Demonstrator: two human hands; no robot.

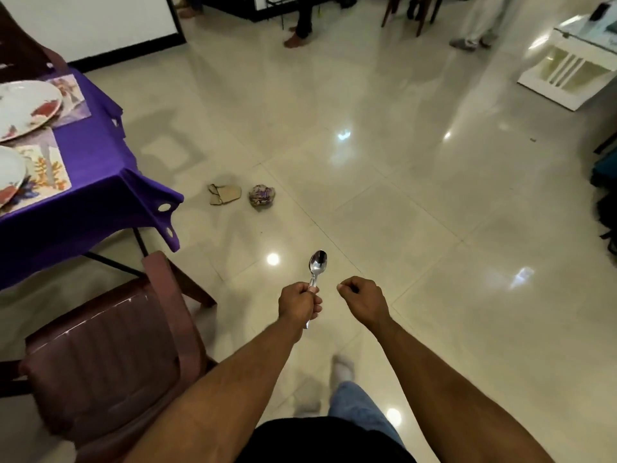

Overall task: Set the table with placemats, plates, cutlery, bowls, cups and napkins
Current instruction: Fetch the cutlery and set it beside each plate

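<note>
Head view looked down on glossy, pale square floor tiles (417,202) that mirrored the ceiling lights. At the left stood a table (96,162) draped in smooth purple cloth, its corner hanging in folds with 2 round eyelets. On it lay 2 rectangular printed placemats (46,172), each carrying a round white plate (26,108) with red floral patterning. A brown moulded plastic chair (110,355) with a ribbed seat sat beside the table corner. On the tiles near that corner lay a flat tan sandal (224,194) and a crumpled patterned wad (261,196).

The left hand (298,304) was curled in a fist round the handle of a shiny steel spoon (317,265), its oval bowl pointing up and away, held over the floor, apart from the table. The right hand (362,300) hung beside it with fingers curled inward, holding nothing visible.
</note>
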